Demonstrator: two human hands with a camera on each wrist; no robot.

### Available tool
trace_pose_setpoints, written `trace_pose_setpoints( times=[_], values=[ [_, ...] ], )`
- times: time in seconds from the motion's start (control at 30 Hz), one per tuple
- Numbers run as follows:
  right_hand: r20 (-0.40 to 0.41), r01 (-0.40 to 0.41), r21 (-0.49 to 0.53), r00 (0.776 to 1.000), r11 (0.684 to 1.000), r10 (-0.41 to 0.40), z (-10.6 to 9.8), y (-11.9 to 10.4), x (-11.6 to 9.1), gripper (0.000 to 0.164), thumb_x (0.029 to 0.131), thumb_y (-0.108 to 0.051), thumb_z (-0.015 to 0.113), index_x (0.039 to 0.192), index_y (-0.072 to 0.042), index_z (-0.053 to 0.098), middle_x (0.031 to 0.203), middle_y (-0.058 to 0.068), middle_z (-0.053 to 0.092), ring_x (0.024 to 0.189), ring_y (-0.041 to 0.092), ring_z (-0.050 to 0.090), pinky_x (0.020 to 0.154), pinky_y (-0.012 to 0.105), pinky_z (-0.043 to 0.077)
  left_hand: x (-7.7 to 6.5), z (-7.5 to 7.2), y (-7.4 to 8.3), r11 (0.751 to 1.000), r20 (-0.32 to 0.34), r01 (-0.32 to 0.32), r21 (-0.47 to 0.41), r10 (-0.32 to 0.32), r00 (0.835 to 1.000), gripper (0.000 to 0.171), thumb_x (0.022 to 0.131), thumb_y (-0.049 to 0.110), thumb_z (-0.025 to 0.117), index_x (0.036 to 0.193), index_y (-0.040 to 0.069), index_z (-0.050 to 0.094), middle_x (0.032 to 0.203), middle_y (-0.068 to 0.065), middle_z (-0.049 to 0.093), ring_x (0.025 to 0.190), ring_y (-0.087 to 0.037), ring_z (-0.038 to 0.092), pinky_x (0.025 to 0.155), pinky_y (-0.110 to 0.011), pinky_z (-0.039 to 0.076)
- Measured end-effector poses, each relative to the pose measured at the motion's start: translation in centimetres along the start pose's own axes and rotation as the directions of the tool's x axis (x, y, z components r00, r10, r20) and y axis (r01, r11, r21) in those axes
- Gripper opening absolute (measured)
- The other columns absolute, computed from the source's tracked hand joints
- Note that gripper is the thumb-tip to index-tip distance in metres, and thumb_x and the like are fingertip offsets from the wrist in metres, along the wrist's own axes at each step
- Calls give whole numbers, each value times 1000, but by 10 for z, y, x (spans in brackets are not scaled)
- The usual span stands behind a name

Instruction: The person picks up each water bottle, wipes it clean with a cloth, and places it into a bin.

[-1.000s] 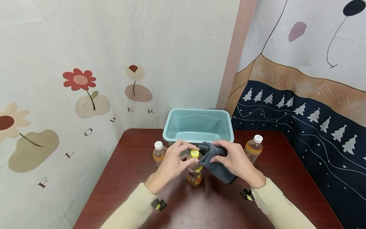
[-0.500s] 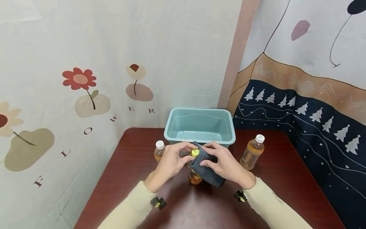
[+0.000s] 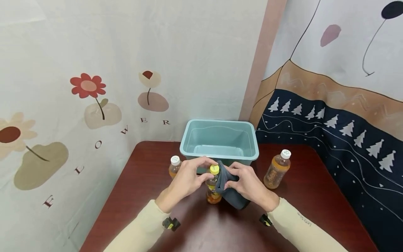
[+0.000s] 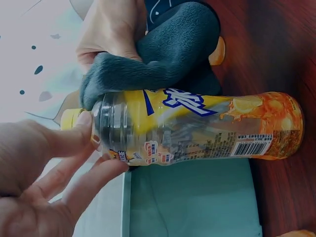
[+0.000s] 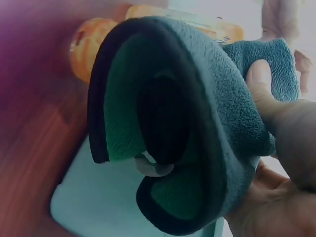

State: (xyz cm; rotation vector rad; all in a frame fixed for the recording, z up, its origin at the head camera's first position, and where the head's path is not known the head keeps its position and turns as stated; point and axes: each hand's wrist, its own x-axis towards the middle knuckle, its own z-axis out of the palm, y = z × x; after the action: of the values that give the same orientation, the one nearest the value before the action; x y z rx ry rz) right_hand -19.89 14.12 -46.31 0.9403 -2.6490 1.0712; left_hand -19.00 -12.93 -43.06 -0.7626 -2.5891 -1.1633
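Observation:
My left hand (image 3: 190, 176) holds a clear plastic drink bottle (image 4: 197, 128) by its neck, thumb and fingers just under the yellow cap (image 3: 214, 169). The bottle stands upright on the table and has a yellow label with blue lettering and orange fruit pictures. In my right hand (image 3: 250, 182) a dark blue-grey cloth (image 3: 234, 197) is pinched between thumb and fingers. Its bunched upper end lies against the right side of the bottle near the shoulder, as the left wrist view shows. The cloth's lower part hangs in a loose, dark-edged fold (image 5: 227, 108).
A light blue plastic bin (image 3: 219, 154) stands behind the hands. One white-capped bottle (image 3: 175, 164) is at the left, partly behind my left hand; another white-capped bottle (image 3: 277, 169) stands at the right. The dark red table (image 3: 132, 196) meets printed curtains behind.
My right hand has brought the cloth leftward to the bottle. Half a second ago it covered much of the bottle's front; now it sits back at the right side, and the label shows.

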Motion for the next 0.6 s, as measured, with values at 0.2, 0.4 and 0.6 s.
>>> trace_pose_setpoints(
  times=[0.2,0.4,0.6],
  values=[
    [50,-11,-43,999,999,13,10,13,-2,40,91,-7,100,129,-8,90,104,-4,80,96,8,78,79,23,65,1,-1,2,1000,44,7,-28,-6,999,41,101,13,94,136,27,80,130,7,86,117,-16,83,88,-28,70],
    [178,17,-81,984,997,-2,38,34,-3,20,94,-6,98,113,-13,93,103,1,82,98,13,81,75,21,63,-1,0,0,999,55,-4,-45,7,998,38,103,14,91,136,26,78,134,7,83,114,-15,80,78,-21,66],
    [261,-27,-81,964,996,47,58,48,-3,17,95,-5,96,107,-15,92,102,2,83,96,7,77,73,19,57,-2,1,0,997,31,-21,-70,24,999,37,102,14,94,134,24,80,132,6,84,106,-17,79,76,-24,66]
  ],
)
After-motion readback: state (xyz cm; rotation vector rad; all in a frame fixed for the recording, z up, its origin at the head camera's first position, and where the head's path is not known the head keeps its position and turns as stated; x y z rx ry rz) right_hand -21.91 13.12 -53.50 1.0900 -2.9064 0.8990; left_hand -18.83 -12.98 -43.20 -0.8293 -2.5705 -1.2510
